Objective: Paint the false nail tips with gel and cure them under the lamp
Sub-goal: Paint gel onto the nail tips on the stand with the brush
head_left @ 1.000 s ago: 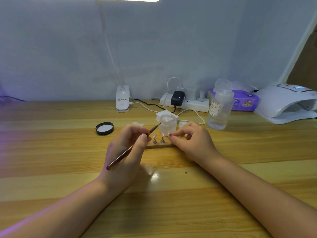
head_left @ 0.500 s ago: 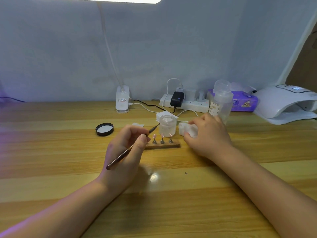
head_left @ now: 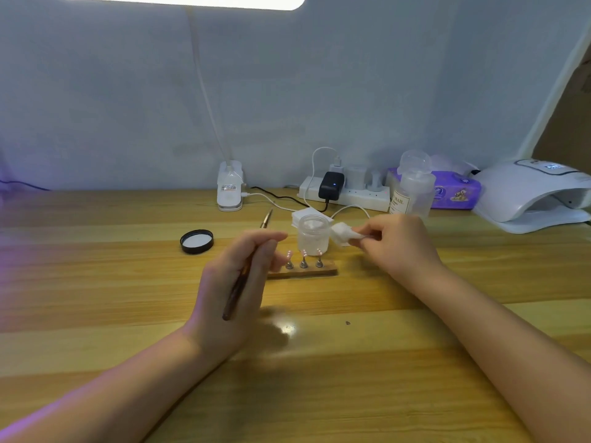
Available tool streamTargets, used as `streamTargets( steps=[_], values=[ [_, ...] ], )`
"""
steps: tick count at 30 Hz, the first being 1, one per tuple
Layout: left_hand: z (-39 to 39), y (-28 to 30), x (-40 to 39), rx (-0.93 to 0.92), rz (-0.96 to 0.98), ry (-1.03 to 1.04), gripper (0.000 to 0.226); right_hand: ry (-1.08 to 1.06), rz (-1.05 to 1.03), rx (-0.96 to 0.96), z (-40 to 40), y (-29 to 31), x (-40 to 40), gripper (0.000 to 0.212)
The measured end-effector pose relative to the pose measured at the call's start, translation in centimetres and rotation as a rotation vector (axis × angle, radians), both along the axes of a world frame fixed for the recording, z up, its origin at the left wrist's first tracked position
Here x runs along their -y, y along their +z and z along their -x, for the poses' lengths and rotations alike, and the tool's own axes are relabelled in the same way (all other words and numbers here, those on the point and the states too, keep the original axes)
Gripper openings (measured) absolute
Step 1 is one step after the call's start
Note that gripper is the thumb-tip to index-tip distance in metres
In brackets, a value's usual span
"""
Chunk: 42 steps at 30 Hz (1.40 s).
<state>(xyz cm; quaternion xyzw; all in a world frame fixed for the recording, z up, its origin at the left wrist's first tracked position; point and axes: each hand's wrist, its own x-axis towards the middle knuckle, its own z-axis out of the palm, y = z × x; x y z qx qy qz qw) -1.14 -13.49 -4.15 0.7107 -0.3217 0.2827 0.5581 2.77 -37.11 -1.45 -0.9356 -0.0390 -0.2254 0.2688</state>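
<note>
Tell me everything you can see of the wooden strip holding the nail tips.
The wooden strip is a small flat brown block lying on the table, just in front of the clear jar. Three little metal stands rise from it in a row, each carrying a pale nail tip. The left hand covers its left end; whether they touch is unclear.

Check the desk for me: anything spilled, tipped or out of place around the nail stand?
Nothing stands out. The three nail tips sit upright on the wooden stand, the open jar stands upright, and its black lid lies flat on the table. No spill shows.
</note>
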Motion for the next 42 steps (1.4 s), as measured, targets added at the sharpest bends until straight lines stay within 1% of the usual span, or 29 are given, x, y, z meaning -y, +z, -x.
streamTargets(
  steps=[3,5,7,9,11,13,15,18,21,23,26,28,31,33,35,38,39,40,42],
  values=[
    [0.0,0.9,0.3,0.047,-0.039,0.048,0.018,0.096,-0.173,-0.004,1.1,1.0,-2.0,0.016],
    [0.0,1.7,0.3,0.155,-0.139,0.115,0.017,0.192,-0.321,-0.031,2.1,1.7,-3.5,0.018],
    [-0.2,2.1,0.1,0.263,-0.277,0.139,0.032,0.314,-0.453,-0.057,3.1,2.3,-4.7,0.022],
    [-0.3,2.1,-0.1,0.280,-0.353,0.141,0.046,0.438,-0.589,-0.125,3.8,2.7,-5.5,0.028],
    [-0.4,2.2,-0.2,0.263,-0.338,0.144,0.052,0.518,-0.663,-0.218,4.2,2.9,-6.1,0.024],
    [-0.5,2.4,-0.4,0.228,-0.276,0.096,0.055,0.561,-0.726,-0.294,4.3,2.9,-6.4,0.016],
    [-0.6,2.8,-0.4,0.214,-0.301,0.100,0.050,0.565,-0.757,-0.331,4.5,3.0,-6.5,0.019],
    [-0.7,3.1,-0.5,0.199,-0.437,0.152,0.042,0.544,-0.648,-0.329,4.8,3.3,-6.5,0.028],
    [-1.3,3.1,-1.3,0.185,-0.479,0.152,0.038,0.586,-0.633,-0.383,5.1,3.4,-6.9,0.040],
    [-1.8,3.3,-1.6,0.194,-0.470,0.185,0.034,0.600,-0.692,-0.384,5.3,3.4,-7.4,0.048],
    [-1.8,3.9,-1.3,0.156,-0.339,0.208,0.019,0.558,-0.829,-0.318,5.3,3.2,-8.2,0.067],
    [-1.5,4.1,-1.1,0.134,-0.273,0.212,0.016,0.530,-0.899,-0.284,5.3,3.0,-8.5,0.080],
    [-1.1,4.3,-1.0,0.110,-0.207,0.237,0.011,0.525,-0.994,-0.271,5.3,2.8,-8.6,0.087],
    [-1.0,4.4,-1.0,0.107,-0.206,0.259,0.008,0.520,-0.941,-0.250,5.5,2.8,-8.5,0.086],
    [-1.1,4.7,-1.1,0.096,-0.248,0.213,0.014,0.521,-0.802,-0.206,5.5,3.0,-8.1,0.087],
    [-1.3,5.4,-1.7,0.009,-0.351,-0.050,0.022,0.601,-0.635,-0.165,5.6,3.5,-7.3,0.093],
    [-1.5,5.6,-1.9,-0.001,-0.385,-0.096,0.022,0.630,-0.603,-0.173,5.6,3.6,-7.1,0.095],
    [-1.6,5.6,-2.0,0.008,-0.403,-0.097,0.020,0.653,-0.579,-0.187,5.6,3.6,-7.0,0.098],
    [-1.6,5.5,-2.0,0.031,-0.391,-0.021,0.015,0.692,-0.570,-0.238,5.6,3.3,-7.2,0.104]
  ],
)
